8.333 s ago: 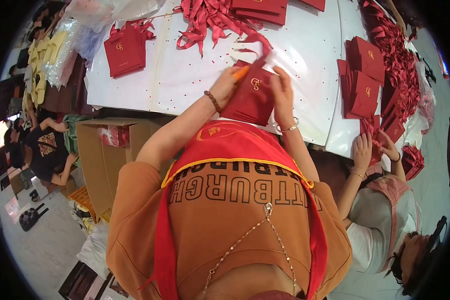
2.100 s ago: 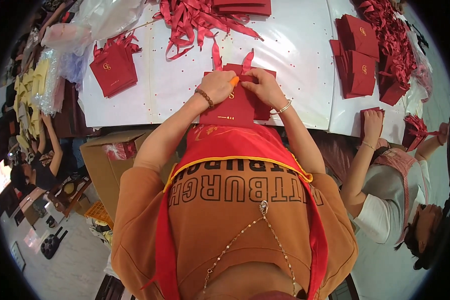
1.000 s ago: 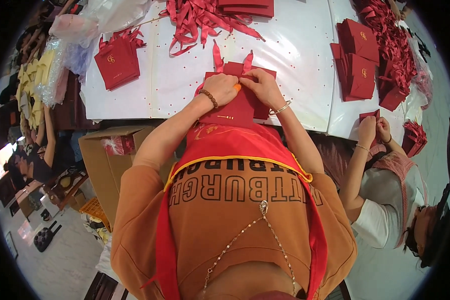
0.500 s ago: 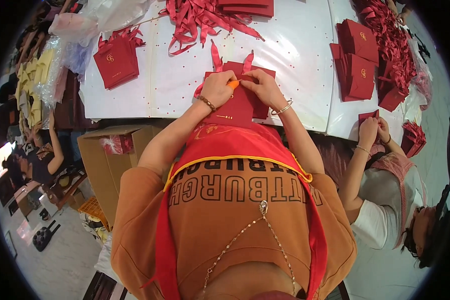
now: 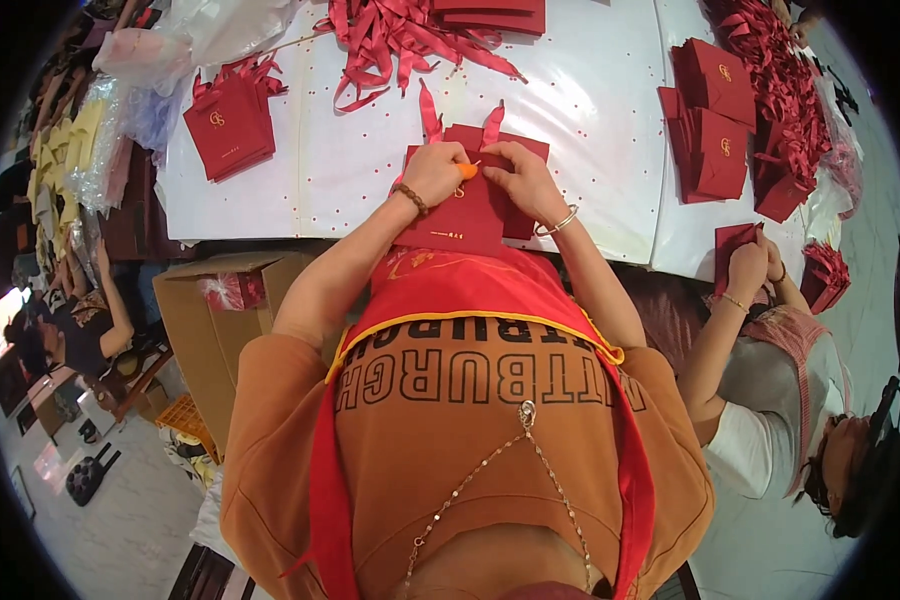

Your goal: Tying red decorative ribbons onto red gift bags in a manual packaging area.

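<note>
At the near edge of the white table (image 5: 590, 130), directly in front of the person, a flat dark red paper bag (image 5: 465, 215) lies on a small stack of like bags. Two red ribbon ends (image 5: 428, 108) stick up past its far edge. The left hand (image 5: 435, 172) rests on the upper left part of the bag, fingers curled together and pinching a small orange tool (image 5: 467, 170); the tool's tip is hidden between the hands, so its shape is hard to make out. The right hand (image 5: 520, 178) presses on the upper right part, fingertips bunched close against the orange tool. Whether the right fingers grip anything cannot be told. The lower edge of the bag hangs over the table rim.

The table surface is glossy and dotted with small red punch-outs. A loose pile of satin-like ribbons (image 5: 400, 35) lies at the far side. A folded red bag (image 5: 228, 125) sits to the left, and more flat bags (image 5: 715, 120) are stacked to the right. An open cardboard box (image 5: 205, 330) stands below the table on the left. A co-worker's hand (image 5: 748, 268) holds another red bag at the right, partly cut off by the table edge.
</note>
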Demonstrator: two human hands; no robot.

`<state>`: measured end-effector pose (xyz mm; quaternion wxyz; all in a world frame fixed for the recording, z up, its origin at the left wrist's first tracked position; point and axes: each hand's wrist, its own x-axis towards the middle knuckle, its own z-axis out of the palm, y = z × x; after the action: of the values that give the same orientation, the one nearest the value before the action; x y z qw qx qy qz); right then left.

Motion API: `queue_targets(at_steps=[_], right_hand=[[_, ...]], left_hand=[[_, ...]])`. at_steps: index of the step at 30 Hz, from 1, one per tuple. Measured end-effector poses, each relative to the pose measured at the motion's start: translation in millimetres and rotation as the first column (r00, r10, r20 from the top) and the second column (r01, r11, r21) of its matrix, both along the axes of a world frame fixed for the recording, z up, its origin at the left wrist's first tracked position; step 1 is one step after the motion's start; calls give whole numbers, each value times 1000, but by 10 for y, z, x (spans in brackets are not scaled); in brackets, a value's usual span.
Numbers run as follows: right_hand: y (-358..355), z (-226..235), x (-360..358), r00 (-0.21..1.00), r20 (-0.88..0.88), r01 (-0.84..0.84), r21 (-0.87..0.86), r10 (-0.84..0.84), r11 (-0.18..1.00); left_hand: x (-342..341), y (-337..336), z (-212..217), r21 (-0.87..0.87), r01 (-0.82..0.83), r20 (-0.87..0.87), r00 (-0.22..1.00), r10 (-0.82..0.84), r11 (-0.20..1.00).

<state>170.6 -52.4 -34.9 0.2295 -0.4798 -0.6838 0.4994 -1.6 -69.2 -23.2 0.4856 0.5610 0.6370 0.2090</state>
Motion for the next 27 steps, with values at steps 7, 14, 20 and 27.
queue_targets(at_steps=[7,14,20,27], right_hand=[[2,18,4,994,91,-71,81,64,994],[-35,100,-29,994,99,40,-12,-38,999],[-40,129,-2,995,102,-20,107,9,994],[-66,218,0,997,38,-71,206,64,976]], left_hand=[[-7,31,-59,157,60,-173,984,-32,986],[126,-166,-65,407,232,-395,917,-59,884],[160,-89,-2,332,196,-349,934,-73,923],[-83,147,230,271,392,-430,867,-254,879]])
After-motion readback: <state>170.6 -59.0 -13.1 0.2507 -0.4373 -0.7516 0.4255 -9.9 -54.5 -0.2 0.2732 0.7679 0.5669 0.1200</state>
